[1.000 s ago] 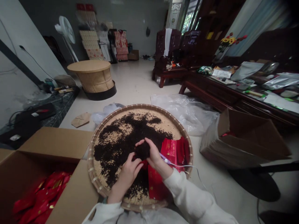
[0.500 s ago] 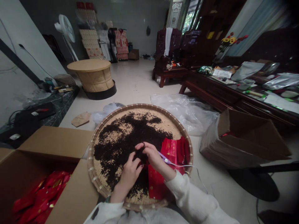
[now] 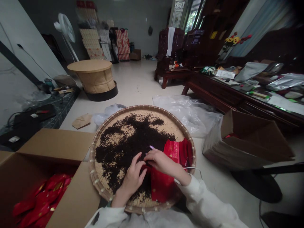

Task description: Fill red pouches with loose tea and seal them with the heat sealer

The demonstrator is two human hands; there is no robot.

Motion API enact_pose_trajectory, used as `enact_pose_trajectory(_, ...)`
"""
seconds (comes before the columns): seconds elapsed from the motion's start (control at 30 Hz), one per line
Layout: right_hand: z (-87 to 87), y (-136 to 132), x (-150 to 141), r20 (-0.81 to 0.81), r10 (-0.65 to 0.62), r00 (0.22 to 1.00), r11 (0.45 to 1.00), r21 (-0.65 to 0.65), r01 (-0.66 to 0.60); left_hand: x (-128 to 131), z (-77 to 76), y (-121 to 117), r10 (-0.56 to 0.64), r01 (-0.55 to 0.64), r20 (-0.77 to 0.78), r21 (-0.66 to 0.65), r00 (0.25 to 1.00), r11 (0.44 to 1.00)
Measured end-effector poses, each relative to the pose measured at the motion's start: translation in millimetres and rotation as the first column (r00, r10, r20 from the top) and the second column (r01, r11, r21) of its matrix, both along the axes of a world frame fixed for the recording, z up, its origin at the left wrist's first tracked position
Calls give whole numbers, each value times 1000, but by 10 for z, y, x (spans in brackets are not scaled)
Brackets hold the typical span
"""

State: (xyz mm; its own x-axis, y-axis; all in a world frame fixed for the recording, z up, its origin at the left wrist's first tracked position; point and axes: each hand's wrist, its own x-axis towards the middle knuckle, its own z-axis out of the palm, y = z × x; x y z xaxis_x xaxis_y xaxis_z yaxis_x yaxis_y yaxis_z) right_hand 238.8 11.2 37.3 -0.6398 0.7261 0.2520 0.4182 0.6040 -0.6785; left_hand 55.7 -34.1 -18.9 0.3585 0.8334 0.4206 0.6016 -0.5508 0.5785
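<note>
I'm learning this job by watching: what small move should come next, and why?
Probably lower the right hand slightly, fingertips first, toward the left hand: their fingertips are close together above loose, dark, leaf-like shreds, and a patch of red packaging shows between them.

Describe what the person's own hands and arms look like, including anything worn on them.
The left hand and right hand wear no gloves. Loose, long off-white fabric sleeves end short of the hands. A narrow, dark greenish band sits at the left wrist.
</note>
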Motion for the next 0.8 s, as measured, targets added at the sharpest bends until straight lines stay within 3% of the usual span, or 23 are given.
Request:
enact_pose_trajectory(0.17,-45,-15,-29,71,-73,995,997,4,73,37,-168,-27,-13,28,137,-105,990,994)
enact_pose_trajectory(0.27,-16,-46,-60,46,-59,997,997,-49,61,137,-283,-57,125,-75,180,-265,976,961)
enact_pose_trajectory(0.37,44,-52,-71,-76,-39,996,989,-145,28,234,-316,-72,279,-198,141,-420,950,886)
enact_pose_trajectory(0.47,98,-17,-41,-215,-161,963,967,-231,110,253,-287,-51,361,-238,179,-482,915,843)
enact_pose_trajectory(0.57,165,16,9,-279,-300,912,947,-200,250,199,-249,-19,368,-211,280,-463,887,861)
enact_pose_trajectory(0.63,235,9,30,-240,-226,944,972,-114,204,150,-225,-5,355,-181,326,-461,876,869)
enact_pose_trajectory(0.73,355,-35,26,-46,56,997,998,6,-55,91,-187,11,313,-109,370,-480,874,871)
enact_pose_trajectory(0.8,412,-61,5,121,150,981,985,68,-159,66,-167,25,268,-42,402,-489,876,871)
